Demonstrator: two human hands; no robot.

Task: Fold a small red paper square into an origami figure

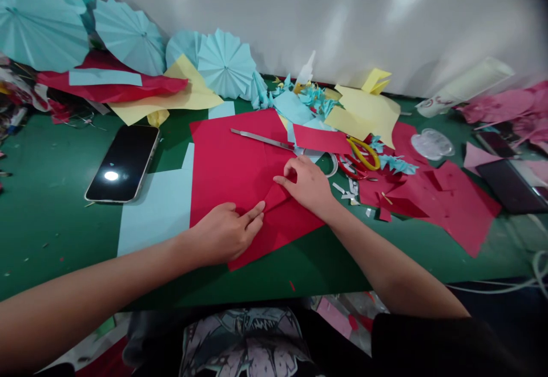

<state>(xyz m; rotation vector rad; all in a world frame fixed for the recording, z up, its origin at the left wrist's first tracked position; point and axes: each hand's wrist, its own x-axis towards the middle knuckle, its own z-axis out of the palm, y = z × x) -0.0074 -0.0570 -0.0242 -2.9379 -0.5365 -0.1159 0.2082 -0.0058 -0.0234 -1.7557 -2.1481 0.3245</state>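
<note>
A small folded piece of red paper (277, 195) lies over a large red sheet (231, 171) in front of me. My left hand (231, 231) rests low on the sheet, its index and middle fingertips holding the left end of the small piece. At the upper right of that piece, my right hand (309, 186) is curled, thumb and index finger closed at its edge. The exact grip under the right fingers is partly hidden. Just beyond the right hand, a slim craft knife (262, 138) lies across the red sheet.
A phone (124, 163) and light blue paper (156, 209) lie left. Yellow-handled scissors (363, 153), a tape roll (331, 165) and red scraps (445, 206) are right. Pleated blue paper fans (226, 66) lean against the back wall. A glue bottle (306, 70) stands among blue cuttings.
</note>
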